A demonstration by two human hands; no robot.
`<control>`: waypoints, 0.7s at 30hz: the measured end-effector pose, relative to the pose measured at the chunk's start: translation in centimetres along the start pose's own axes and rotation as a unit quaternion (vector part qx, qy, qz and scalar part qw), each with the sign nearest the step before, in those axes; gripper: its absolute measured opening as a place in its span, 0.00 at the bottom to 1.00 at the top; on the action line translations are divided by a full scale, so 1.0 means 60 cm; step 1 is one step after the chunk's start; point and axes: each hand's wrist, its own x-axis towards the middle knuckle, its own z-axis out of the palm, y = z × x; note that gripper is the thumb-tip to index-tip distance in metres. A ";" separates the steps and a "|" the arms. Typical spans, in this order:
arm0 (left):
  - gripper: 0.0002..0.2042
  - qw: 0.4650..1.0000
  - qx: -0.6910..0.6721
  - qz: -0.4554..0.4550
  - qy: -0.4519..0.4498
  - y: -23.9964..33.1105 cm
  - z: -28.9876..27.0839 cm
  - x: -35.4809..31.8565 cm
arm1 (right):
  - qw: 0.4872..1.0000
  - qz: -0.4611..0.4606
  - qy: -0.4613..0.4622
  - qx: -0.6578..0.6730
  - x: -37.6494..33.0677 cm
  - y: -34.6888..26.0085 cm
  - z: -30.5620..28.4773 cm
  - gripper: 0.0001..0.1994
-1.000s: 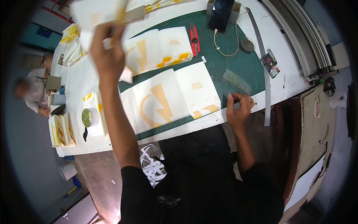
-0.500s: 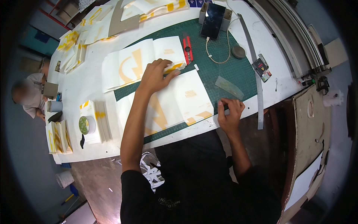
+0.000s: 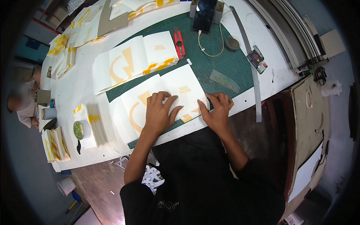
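Note:
A white printed sheet with orange shapes [image 3: 176, 88] lies on the green cutting mat [image 3: 221, 62] at the table's near edge. My left hand [image 3: 160, 112] lies flat on the middle of this sheet, fingers spread. My right hand [image 3: 217, 112] presses on the sheet's lower right corner, fingers bent; I cannot see anything held in it. A stack of the same printed sheets [image 3: 131, 62] lies just beyond, toward the left.
A red utility knife [image 3: 180, 39], a phone on a stand [image 3: 204, 15], a long metal ruler [image 3: 251, 67] and a clear plastic scraper [image 3: 224, 80] lie on or near the mat. A tape roll [image 3: 80, 129] and more sheet stacks are at left. Another person sits at far left [image 3: 22, 105].
My left hand came back from the far stack, where it held a sheet aloft, and now rests flat on the near sheet. My right hand shifted left onto the sheet's corner.

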 end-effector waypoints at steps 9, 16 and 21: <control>0.19 0.999 -0.007 -0.022 0.037 0.002 0.021 -0.013 | 1.000 -0.010 0.006 0.014 -0.004 -0.001 0.005 0.19; 0.19 0.999 -0.011 -0.026 0.043 0.001 0.026 -0.015 | 1.000 -0.002 0.004 0.013 -0.003 -0.002 0.007 0.18; 0.19 0.998 -0.007 -0.030 0.047 0.000 0.029 -0.015 | 1.000 0.010 0.014 0.023 -0.004 -0.001 0.016 0.17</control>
